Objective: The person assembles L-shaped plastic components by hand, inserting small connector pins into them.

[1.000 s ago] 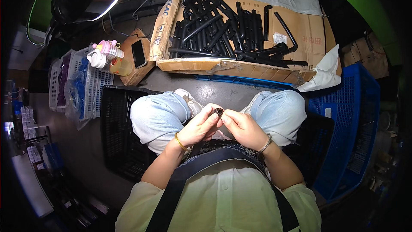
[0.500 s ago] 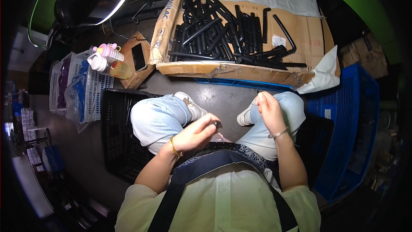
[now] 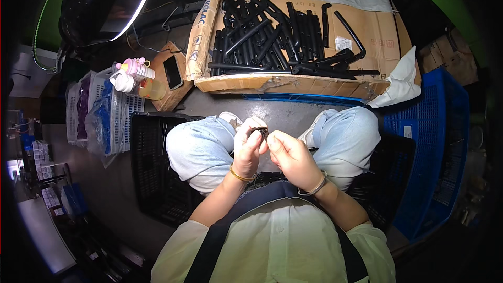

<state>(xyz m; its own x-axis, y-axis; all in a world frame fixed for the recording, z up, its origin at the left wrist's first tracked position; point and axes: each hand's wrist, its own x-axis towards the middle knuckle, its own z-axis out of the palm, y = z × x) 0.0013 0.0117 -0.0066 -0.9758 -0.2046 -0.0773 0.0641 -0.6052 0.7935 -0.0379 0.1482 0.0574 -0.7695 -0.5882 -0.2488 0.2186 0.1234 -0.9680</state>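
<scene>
Between my knees, my left hand point(image 3: 248, 149) is closed on a small black part point(image 3: 260, 130), whose exact kind I cannot make out. Close against it is my right hand point(image 3: 294, 158), thumb and fingers pressed together in a pinch beside the part. Whatever those right fingers hold, if anything, is hidden. Beyond my knees, a pile of black bent tubes point(image 3: 262, 42) lies in an open cardboard box point(image 3: 293, 86), well away from both hands.
A black crate point(image 3: 144, 162) stands left of my legs, and a blue crate point(image 3: 440, 152) at the right. Bottles point(image 3: 137, 78) and a phone point(image 3: 173, 72) sit at the left near white baskets point(image 3: 123, 120). A lamp point(image 3: 99, 10) hangs at the upper left.
My right hand has come from above the right knee to the middle and now meets my left hand. The left hand has turned upright and moved slightly farther out with the black part.
</scene>
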